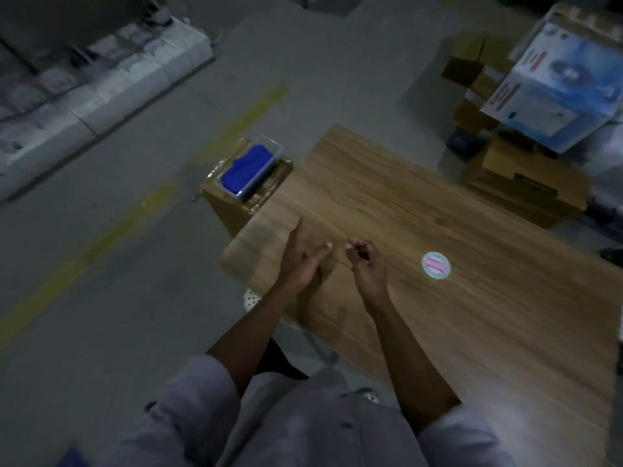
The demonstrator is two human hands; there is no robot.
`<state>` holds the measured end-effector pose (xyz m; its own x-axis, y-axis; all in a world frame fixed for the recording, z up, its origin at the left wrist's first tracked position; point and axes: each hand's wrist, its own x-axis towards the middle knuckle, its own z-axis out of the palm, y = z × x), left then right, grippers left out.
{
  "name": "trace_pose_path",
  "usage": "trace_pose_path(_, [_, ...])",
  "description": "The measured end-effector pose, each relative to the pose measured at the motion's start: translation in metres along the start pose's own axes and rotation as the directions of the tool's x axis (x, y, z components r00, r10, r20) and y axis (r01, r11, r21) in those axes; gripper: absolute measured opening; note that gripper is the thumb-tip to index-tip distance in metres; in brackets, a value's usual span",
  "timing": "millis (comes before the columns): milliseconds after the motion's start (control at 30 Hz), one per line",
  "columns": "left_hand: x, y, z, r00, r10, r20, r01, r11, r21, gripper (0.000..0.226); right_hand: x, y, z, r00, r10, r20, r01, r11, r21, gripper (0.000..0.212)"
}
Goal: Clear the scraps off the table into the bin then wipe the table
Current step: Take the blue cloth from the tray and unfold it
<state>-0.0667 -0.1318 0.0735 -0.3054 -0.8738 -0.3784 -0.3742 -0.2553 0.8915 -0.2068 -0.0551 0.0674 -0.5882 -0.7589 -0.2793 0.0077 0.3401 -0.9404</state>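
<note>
A wooden table fills the right half of the view. On it lies a small round white scrap with pink stripes. My left hand hovers flat over the table's near-left corner, fingers spread, holding nothing. My right hand is just beside it, left of the round scrap, with fingers curled; whether it pinches anything is too blurred to tell. A blue cloth lies in a clear tray on a cardboard box just off the table's left edge.
Stacked cardboard boxes and a blue-and-white printed carton stand beyond the table's far right. White sacks line the floor at the far left. Yellow floor markings cross the grey concrete. A white perforated object shows under the table's edge.
</note>
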Motion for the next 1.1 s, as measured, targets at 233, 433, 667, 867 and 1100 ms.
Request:
trace_pose_path(233, [0.159, -0.050, -0.117, 0.985, 0.172, -0.013, -0.169, 0.977, 0.133, 0.088, 0.089, -0.033, 0.186, 0.996, 0.020, 0.085, -0.006, 0.987, -0.161, 0.026])
trace_pose_path(433, [0.279, -0.073, -0.179, 1.000, -0.001, 0.000, 0.001, 0.987, 0.161, 0.061, 0.164, -0.048, 0.289, 0.987, 0.062, 0.150, -0.023, 0.969, -0.247, 0.035])
trace_pose_path(667, [0.377, -0.120, -0.199, 0.996, -0.087, 0.007, 0.067, 0.814, 0.576, 0.040, 0.217, -0.020, 0.333, 0.967, 0.171, 0.190, -0.095, 0.929, -0.357, 0.034])
trace_pose_path(867, [0.424, -0.139, -0.196, 0.991, -0.116, 0.060, 0.040, 0.711, 0.702, 0.041, 0.224, -0.009, 0.338, 0.975, 0.169, 0.141, -0.103, 0.916, -0.388, 0.028])
trace_pose_path(1100, [0.439, -0.138, -0.205, 0.995, 0.046, 0.094, -0.102, 0.614, 0.783, 0.021, 0.228, -0.024, 0.338, 0.968, 0.228, 0.103, -0.181, 0.922, -0.342, 0.023])
